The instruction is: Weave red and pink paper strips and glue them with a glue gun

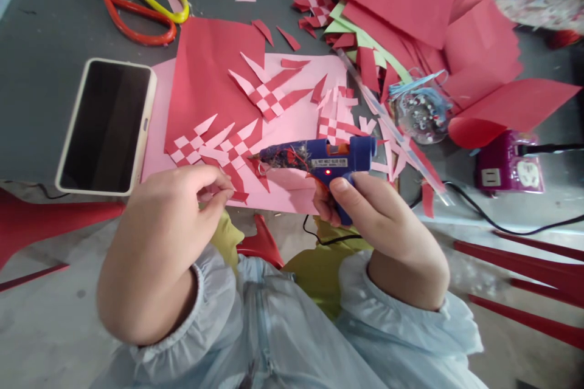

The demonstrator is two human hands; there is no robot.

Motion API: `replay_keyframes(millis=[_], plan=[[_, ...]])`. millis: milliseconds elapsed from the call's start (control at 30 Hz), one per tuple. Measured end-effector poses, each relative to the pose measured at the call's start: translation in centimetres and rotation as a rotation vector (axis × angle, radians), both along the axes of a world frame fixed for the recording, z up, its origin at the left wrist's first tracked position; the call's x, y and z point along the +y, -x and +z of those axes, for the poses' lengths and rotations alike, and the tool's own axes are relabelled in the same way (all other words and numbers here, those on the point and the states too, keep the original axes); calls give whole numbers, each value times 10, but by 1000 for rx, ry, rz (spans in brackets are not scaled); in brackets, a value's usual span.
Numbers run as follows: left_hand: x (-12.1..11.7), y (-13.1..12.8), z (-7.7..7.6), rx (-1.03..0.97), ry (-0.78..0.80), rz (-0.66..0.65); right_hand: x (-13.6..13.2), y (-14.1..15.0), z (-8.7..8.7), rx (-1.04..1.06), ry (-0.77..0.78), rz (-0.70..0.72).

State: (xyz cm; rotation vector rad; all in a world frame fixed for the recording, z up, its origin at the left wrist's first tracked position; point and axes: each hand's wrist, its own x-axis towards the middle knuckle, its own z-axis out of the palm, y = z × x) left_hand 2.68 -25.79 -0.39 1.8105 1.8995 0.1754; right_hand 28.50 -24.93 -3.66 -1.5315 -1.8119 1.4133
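My right hand [365,209] is wrapped round the grip of a blue hot glue gun [328,158], its red light on and its nozzle pointing left. My left hand [182,213] is closed in a pinch on the lower edge of a woven red-and-pink paper piece [219,149], just left of the nozzle. That piece lies on a pink sheet [292,124] near the table's front edge. Another woven piece [269,94] lies further back, and a third one [335,127] sits behind the gun.
A phone [107,124] lies at the left; scissors [141,3] with red and yellow handles at the far left. Red paper sheets [410,0] pile up at the back right. A purple power strip [506,170] with black cord sits right. A clear bag of beads [420,112].
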Motion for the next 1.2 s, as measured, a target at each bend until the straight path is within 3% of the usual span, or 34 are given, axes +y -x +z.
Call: replay_keyframes(millis=[967,1200], plan=[[-1,3,0,-36,-35,-44,-3,-4,-1,21,26,-15],[0,0,0,-158,-125,37,-3,-6,4,218,71,-72]])
